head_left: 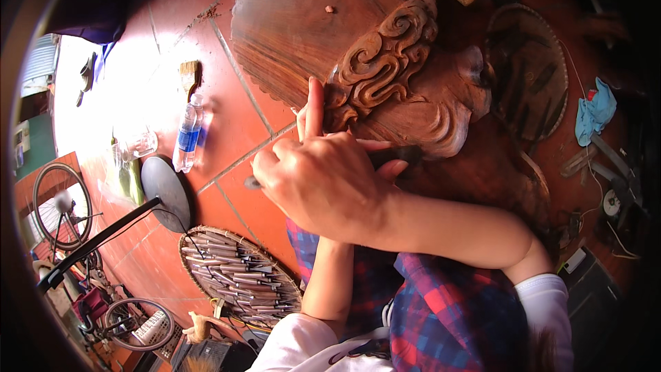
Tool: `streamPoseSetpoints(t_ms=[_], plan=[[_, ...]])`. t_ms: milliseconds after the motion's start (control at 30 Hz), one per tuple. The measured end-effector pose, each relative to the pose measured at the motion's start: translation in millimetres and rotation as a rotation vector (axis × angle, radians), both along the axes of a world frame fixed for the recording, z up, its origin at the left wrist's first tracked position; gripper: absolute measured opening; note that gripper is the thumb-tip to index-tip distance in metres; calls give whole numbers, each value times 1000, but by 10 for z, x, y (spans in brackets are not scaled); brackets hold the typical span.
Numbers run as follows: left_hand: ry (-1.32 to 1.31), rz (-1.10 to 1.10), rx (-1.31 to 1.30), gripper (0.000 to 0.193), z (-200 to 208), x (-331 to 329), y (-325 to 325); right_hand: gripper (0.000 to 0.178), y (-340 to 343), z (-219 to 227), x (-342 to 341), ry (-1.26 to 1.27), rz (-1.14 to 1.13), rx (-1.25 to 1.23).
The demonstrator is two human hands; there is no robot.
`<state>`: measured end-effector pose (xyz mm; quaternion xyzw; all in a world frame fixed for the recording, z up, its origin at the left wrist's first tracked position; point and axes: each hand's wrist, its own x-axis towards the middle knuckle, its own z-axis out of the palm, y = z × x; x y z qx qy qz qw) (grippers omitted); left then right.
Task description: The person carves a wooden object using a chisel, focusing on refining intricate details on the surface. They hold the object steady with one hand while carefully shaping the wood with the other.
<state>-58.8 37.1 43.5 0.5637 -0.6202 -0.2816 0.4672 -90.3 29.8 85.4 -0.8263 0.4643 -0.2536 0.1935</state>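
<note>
A brown carved wooden piece point(310, 21) lies ahead of me, with a smooth scalloped panel and a raised scroll carving point(385, 62). My right hand point(327, 179) crosses over from the right and is closed. A rounded grey tool end point(253, 182) juts from its left side; the rest of that tool is hidden. My left hand point(314, 110) is mostly covered by the right. One finger of it stretches up beside the scroll carving. A dark object point(399, 156) shows beside a finger and a thumb tip, its kind unclear.
A round wicker tray point(182, 262) of several chisels lies at lower left. Near it are a lamp's round base point(165, 186), a water bottle point(188, 134) and a brush point(189, 79). Another round tray point(564, 89) and a blue cloth point(596, 110) are at right. Bicycles point(63, 203) stand far left.
</note>
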Motion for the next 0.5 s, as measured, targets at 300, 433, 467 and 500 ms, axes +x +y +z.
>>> streamPoseSetpoints(t_ms=[300,433,467,500], plan=[[100,-30,88,24,49,35,36,17,-58,-98,33,-43,-8,-32],[227,-58,251,23,161,317,197,21,-57,23,81,-212,-16,-110],[293,-77,319,23,156,394,256,23,-11,40,52,-266,-54,-164],[304,-48,372,23,379,596,399,33,103,214,64,-347,-15,-260]])
